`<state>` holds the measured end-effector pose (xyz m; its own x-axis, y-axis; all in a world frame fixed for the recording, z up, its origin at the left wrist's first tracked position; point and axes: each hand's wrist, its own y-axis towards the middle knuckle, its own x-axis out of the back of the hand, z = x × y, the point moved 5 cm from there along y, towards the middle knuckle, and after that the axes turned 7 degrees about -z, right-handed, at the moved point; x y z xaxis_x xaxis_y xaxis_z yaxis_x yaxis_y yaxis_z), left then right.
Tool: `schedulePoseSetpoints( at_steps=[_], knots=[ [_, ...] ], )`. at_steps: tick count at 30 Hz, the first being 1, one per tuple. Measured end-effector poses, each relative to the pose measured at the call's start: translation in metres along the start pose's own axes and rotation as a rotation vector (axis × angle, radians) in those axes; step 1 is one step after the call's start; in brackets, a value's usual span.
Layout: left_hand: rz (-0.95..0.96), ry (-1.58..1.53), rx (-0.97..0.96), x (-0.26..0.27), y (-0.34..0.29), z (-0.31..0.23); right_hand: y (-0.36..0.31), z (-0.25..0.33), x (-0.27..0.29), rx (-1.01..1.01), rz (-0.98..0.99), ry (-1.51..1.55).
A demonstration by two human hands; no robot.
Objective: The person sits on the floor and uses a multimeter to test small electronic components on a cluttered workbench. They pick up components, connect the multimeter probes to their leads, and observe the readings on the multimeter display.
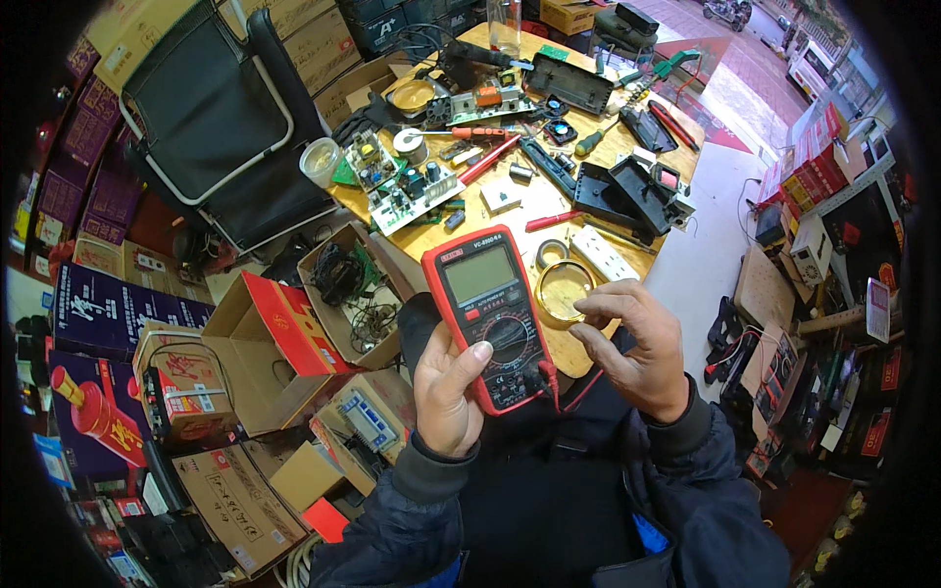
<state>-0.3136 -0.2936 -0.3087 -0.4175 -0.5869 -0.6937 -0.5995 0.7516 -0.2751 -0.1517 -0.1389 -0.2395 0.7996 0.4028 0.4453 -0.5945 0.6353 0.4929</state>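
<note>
My left hand (446,397) is closed around the lower left side of a red-framed digital multimeter (510,338), its thumb on the front. The meter is tilted, with a grey display at the top and a round dial below. A red test lead plug (547,372) sits at its lower right, with the cable trailing down. My right hand (642,348) is raised right of the meter, fingers bent, thumb and forefinger apart with nothing visible between them. Just beyond those fingertips, a round gold-rimmed dish (567,318) and a grey tape roll (552,253) are on the table.
The wooden table (404,247) carries circuit boards (417,199), black plastic cases (627,194), a solder spool (410,147), a soldering iron (478,132) and a white power strip (603,253). Open cardboard boxes (265,367) stand left, beside a black chair (216,108). Cluttered shelves (833,314) line the right.
</note>
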Motion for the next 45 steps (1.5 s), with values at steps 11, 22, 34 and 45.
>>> schedulePoseSetpoints(
  at_steps=[11,22,34,45],
  knots=[
    [0.020,-0.028,-0.003,-0.003,-0.003,0.004,0.007,0.017,-0.034,0.216,0.172,0.021],
    [-0.002,0.176,-0.247,-0.007,-0.001,0.012,0.008,-0.003,-0.058,-0.005,0.151,0.077],
    [0.017,0.234,-0.323,-0.016,0.003,0.013,0.008,-0.005,-0.054,-0.335,0.077,0.209],
    [0.092,0.145,-0.078,-0.010,0.015,0.003,0.017,0.014,-0.046,0.147,0.184,-0.008]
  ],
)
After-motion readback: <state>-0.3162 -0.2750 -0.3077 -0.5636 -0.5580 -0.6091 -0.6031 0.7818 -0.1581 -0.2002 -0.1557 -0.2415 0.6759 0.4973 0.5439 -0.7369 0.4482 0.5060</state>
